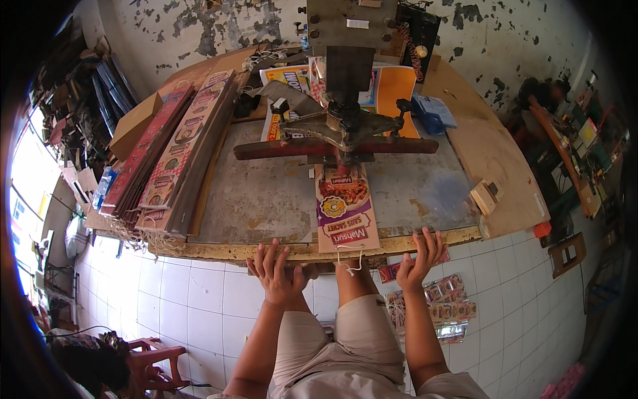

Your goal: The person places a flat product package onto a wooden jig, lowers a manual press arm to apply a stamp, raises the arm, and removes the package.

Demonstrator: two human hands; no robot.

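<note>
My left hand [276,272] rests at the front edge of the worktable [259,206], its fingers spread and holding nothing. To the right, my right hand [420,259] is at the same edge, also empty with fingers apart. Between them lies a printed cardboard hanging card [347,211], with a loop of white string [351,258] hanging over the edge at its near end. The card's far end is hidden beneath a heavy press [342,130] with a long dark-red bar [272,150]. Neither hand touches the card.
Long stacks of printed cards [186,136] and red cards [143,159] lie at the left, beside a brown cardboard box [136,125]. A wooden block [487,197] sits at the right. Sachet strips [448,299] lie on the tiled floor; a red stool [156,362] stands lower left.
</note>
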